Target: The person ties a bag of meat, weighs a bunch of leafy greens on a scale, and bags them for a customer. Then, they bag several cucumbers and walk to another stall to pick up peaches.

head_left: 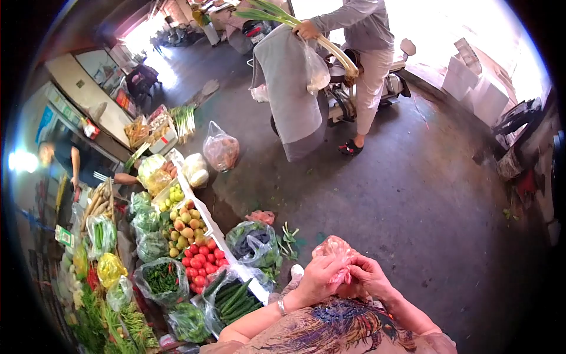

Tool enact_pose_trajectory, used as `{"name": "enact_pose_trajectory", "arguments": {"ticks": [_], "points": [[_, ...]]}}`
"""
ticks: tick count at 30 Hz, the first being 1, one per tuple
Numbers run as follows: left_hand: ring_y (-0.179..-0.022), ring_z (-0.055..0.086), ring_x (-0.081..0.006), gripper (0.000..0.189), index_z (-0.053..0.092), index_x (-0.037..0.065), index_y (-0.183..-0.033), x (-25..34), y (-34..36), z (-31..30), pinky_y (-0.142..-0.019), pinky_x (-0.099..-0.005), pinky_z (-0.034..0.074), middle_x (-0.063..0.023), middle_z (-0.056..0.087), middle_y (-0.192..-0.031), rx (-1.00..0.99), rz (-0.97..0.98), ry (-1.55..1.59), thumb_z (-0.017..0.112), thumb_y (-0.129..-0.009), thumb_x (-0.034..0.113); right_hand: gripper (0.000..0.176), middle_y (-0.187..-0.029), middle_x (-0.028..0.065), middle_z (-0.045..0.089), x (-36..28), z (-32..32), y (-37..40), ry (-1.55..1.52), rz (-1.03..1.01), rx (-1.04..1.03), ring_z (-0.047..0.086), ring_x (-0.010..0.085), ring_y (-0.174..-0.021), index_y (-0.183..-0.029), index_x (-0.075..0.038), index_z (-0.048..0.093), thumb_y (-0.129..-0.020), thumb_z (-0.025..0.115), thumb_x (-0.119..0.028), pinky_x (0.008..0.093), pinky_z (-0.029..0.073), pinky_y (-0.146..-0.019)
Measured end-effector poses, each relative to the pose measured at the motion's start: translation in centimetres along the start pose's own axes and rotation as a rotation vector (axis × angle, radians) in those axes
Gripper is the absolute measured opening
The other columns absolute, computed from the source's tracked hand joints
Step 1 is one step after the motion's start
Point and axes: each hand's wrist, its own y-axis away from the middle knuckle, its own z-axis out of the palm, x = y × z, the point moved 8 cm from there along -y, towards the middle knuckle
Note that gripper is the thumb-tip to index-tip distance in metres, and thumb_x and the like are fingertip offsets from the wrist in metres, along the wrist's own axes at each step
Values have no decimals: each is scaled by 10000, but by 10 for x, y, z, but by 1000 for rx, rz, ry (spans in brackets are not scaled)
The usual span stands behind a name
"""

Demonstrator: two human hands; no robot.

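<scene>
Close in front of my body, a thin pink plastic bag point(333, 246) is gathered between both hands. My left hand point(321, 278), with a bracelet at the wrist, pinches one side of it. On the other side my right hand point(372, 276) grips the bag with bent fingers. The bag's upper part bunches up above the knuckles, and its lower part is partly hidden behind the hands. Nearest to the left arm are cucumbers point(237, 300) in clear plastic at the stall's front corner.
Tomatoes point(203, 263), peaches point(187, 224) and bagged greens point(162, 277) fill the stall on the left. A bag of dark vegetables point(253, 241) stands on the floor beside it. Ahead, a person point(365, 35) holding long green onions point(336, 54) sits on a scooter. Another person point(73, 159) is behind the stall.
</scene>
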Motion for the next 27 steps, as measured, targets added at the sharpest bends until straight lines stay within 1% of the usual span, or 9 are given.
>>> {"name": "enact_pose_trajectory", "arguments": {"ticks": [1, 6, 10, 13, 17, 20, 22, 23, 27], "points": [[-784, 599, -286, 200, 626, 67, -943, -3, 3, 1, -692, -366, 465, -88, 588, -802, 7, -5, -1, 663, -746, 62, 146, -890, 16, 620, 0, 0, 0, -90, 24, 9, 567, 73, -808, -1001, -1, 610, -932, 537, -108, 222, 464, -725], [-770, 593, -283, 70, 595, 58, -800, -8, 9, 11, -681, -368, 460, -95, 587, -795, -159, -106, 35, 652, -763, 75, 133, -889, 20, 620, 18, -13, -6, 18, -3, 84, 566, 79, -796, -986, 1, 608, -918, 528, -79, 223, 464, -712], [-747, 585, -289, 63, 584, 48, -813, 0, 7, 8, -653, -382, 455, -95, 573, -773, -119, -22, 186, 628, -767, 50, 87, -854, -21, 598, 18, -21, -7, 59, -52, 159, 540, 48, -748, -983, -25, 601, -931, 545, -67, 188, 456, -674], [-746, 586, -298, 91, 569, 34, -852, 1, 14, 16, -661, -379, 469, -106, 577, -784, -256, -3, 246, 608, -769, 35, 89, -849, -26, 599, 19, -19, -7, 14, -20, 157, 539, 46, -749, -981, -31, 601, -933, 535, -67, 191, 454, -673], [-775, 592, -309, 92, 574, 23, -878, -17, 32, 25, -686, -375, 478, -123, 590, -816, -290, -30, 244, 594, -789, 34, 85, -822, -17, 597, 31, -19, -9, -58, 4, 150, 544, 52, -717, -963, -29, 594, -937, 518, -58, 198, 459, -658], [-819, 616, -291, 130, 598, 16, -943, -26, 36, 18, -722, -354, 487, -130, 624, -878, -221, -110, 308, 580, -816, 36, 80, -790, 2, 595, 38, -30, -14, 7, 5, 185, 553, 65, -677, -946, -26, 581, -939, 506, -53, 205, 467, -638], [-873, 635, -258, 190, 611, 16, -1018, -43, 39, 8, -763, -329, 488, -130, 651, -948, -113, -321, 456, 568, -833, 33, 78, -762, 17, 593, 36, -27, -17, -19, -3, 184, 564, 78, -650, -938, -22, 569, -941, 497, -51, 213, 477, -624], [-898, 638, -226, 201, 619, 14, -1027, -49, 40, 5, -778, -313, 486, -123, 661, -983, -105, -343, 501, 563, -834, 19, 89, -759, 21, 596, 36, -26, -19, 67, 6, 170, 567, 81, -653, -946, -21, 568, -944, 482, -45, 211, 479, -623], [-850, 630, -197, 148, 623, 0, -960, -46, 33, -33, -764, -304, 484, -105, 660, -892, -53, -515, 366, 563, -826, 5, 118, -780, 20, 597, 45, -22, -31, 101, 55, 125, 569, 72, -683, -1001, -18, 576, -931, 481, -25, 198, 479, -632]]}}
